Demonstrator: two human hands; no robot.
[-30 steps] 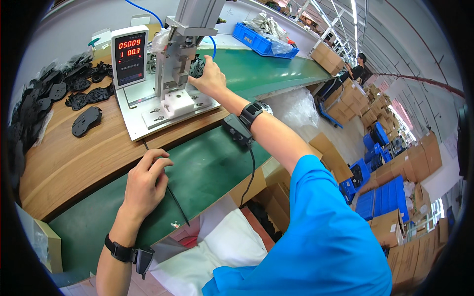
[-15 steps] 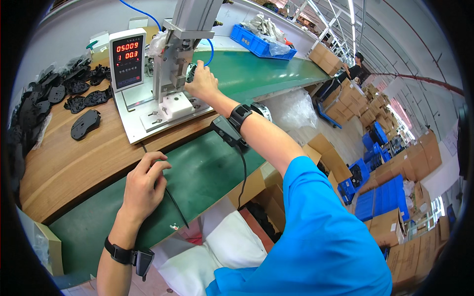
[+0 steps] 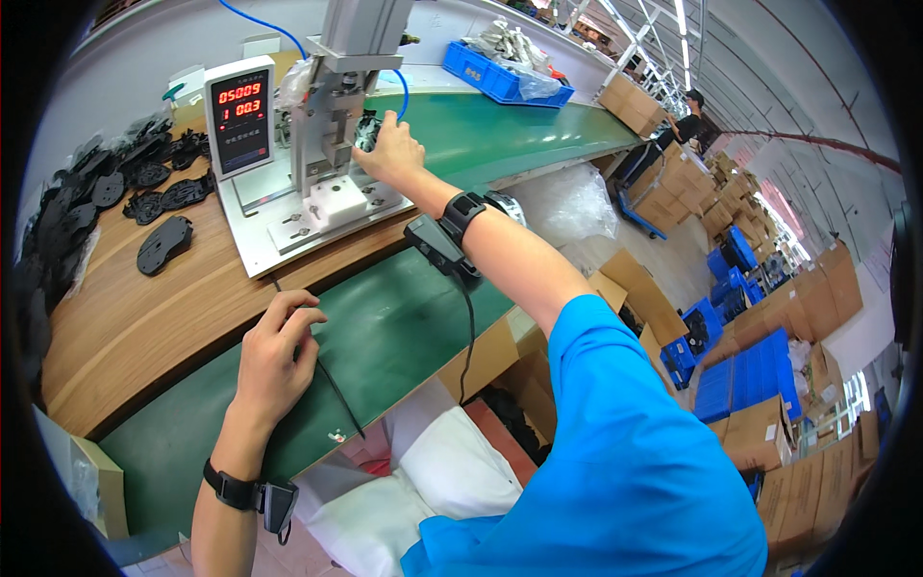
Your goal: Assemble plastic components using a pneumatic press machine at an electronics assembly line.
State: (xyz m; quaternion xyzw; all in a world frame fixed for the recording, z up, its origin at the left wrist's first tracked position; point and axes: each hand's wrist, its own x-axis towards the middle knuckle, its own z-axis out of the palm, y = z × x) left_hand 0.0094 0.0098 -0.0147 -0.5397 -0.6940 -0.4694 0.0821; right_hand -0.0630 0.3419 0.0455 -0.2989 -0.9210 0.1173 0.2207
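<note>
the right hand [image 3: 389, 154] is at the side of a metal press [image 3: 322, 125], its fingers partly bent and its thumb toward the column. a dark part [image 3: 366, 128] shows just beyond its fingers, between them and the press; whether the hand grips it or only touches it, i cannot tell. below and to the near left of this hand, a white block [image 3: 336, 200] sits on the press's metal base [image 3: 258, 252].

the left hand [image 3: 277, 361] is loosely curled, thumb and forefinger apart, with nothing visible in its grasp. it is over the green tabletop [image 3: 394, 322], and a thin black cable [image 3: 340, 396] runs just to its right. beyond it and to its left, one flat black piece [image 3: 165, 244] lies on the wooden board [image 3: 144, 322], with a heap of black pieces [image 3: 77, 202] farther left. a display box [image 3: 240, 115] with red digits stands left of the right hand; a blue crate [image 3: 500, 85] is beyond that hand, to its right.
</note>
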